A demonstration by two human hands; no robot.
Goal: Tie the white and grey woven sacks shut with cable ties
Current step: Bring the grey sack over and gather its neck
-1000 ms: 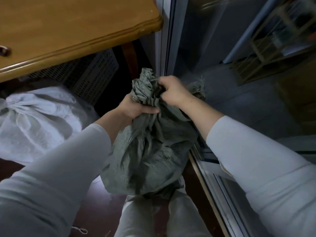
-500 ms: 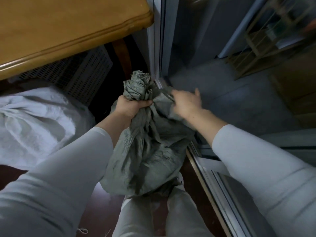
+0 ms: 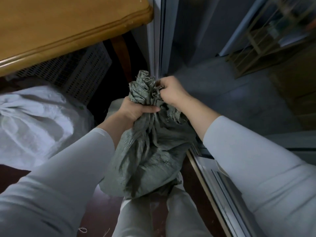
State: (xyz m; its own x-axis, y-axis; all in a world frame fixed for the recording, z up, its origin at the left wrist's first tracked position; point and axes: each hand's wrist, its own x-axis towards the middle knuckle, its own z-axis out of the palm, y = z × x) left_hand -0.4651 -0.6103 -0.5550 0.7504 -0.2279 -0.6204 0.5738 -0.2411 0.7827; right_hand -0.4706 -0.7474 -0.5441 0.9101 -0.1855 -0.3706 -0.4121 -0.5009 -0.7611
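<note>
The left hand (image 3: pixel 136 111) is closed in a full fist around the gathered neck of the grey woven sack (image 3: pixel 147 151), thumb wrapped across the front, squeezing the fabric into a tight bundle. The right hand (image 3: pixel 172 93) is pinched shut on the frayed mouth edge just above and beside that fist, fingers buried in the loose folds. No cable tie shows in either hand, though something small could be hidden inside the right fist.

The sack stands on the dark floor (image 3: pixel 15 177) between the person's legs, close against the sliding door track (image 3: pixel 213 182), its crumpled top rising clear of the left fist. To the left, near the perforated crate (image 3: pixel 82 72) under the wooden counter (image 3: pixel 68 28), lies the white woven sack (image 3: pixel 37 125), its mouth already gathered to a knot-like bunch at the far left edge; whether a tie closes it cannot be told.

The step in hand looks like bunching the grey sack's mouth ready for tying. To do it well, the right hand should feed the stray flap on its side into the bundle, so no loose edge is left outside the neck. The left fist should sit low enough to leave a good tuft above it, giving the tie a narrow waist to bite on without slipping off. A twist of the tuft would firm the neck before the grip is changed.
</note>
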